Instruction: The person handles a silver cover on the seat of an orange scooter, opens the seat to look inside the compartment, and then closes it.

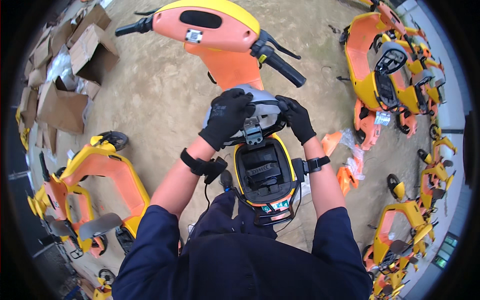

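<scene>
Both my hands are in black gloves, at the grey seat (257, 95) of an orange and yellow scooter in front of me. The seat is tipped up, its underside and a metal bracket (252, 131) facing me. My left hand (227, 115) is closed on the seat's left side, fingers curled over the grey edge. On the right side, my right hand (296, 117) grips the edge with fingers bent together. Behind the seat, nearer to me, the black storage compartment (257, 175) lies open. The handlebar panel (205, 25) stands beyond.
Parked scooters (107, 180) stand at the left, and more scooters (385, 75) line the right side. Torn cardboard boxes (62, 107) are heaped at the far left. Loose orange panels (345, 177) and clear plastic lie on the ground to the right. Straps with small devices (202, 167) circle my forearms.
</scene>
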Motion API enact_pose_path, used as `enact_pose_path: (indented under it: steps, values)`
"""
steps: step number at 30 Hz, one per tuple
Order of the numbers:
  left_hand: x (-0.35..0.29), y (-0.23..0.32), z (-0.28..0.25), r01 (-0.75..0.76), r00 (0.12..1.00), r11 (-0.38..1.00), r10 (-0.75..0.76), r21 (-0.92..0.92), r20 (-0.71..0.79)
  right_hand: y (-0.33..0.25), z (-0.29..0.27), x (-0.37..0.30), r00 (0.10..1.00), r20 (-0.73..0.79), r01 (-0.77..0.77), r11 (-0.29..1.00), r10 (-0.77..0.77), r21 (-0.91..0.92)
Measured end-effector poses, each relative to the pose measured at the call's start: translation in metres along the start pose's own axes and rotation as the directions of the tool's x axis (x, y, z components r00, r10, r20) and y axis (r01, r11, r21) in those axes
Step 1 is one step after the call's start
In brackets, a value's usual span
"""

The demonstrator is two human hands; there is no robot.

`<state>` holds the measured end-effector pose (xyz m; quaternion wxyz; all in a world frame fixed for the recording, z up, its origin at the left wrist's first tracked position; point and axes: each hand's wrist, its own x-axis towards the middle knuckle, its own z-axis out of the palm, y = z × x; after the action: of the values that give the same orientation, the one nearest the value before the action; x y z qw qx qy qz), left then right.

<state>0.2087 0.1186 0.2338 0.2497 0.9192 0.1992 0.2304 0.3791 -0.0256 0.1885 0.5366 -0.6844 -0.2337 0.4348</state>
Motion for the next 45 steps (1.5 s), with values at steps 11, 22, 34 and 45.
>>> enact_pose_path:
  steps: [11,22,34,45]
  values:
    - [0.021,0.01,0.016,0.017,0.999,0.971,-0.007,0.239,-0.043,0.009,0.011,0.024,0.792,-0.015,0.58,0.759,-0.611,-0.298]
    - [0.019,0.0,0.023,-0.014,0.978,0.995,0.036,0.103,-0.207,-0.052,0.023,0.031,0.89,0.268,0.436,0.516,-0.37,-0.737]
    - [0.022,0.017,0.024,-0.045,0.983,0.999,0.042,-0.016,-0.178,-0.059,0.015,0.029,0.9,0.328,0.364,0.079,-0.287,-0.928]
    - [-0.028,0.029,0.036,-0.072,0.997,0.997,0.072,-0.009,-0.002,-0.058,-0.008,-0.031,0.735,0.673,0.667,-0.098,-0.079,-0.739]
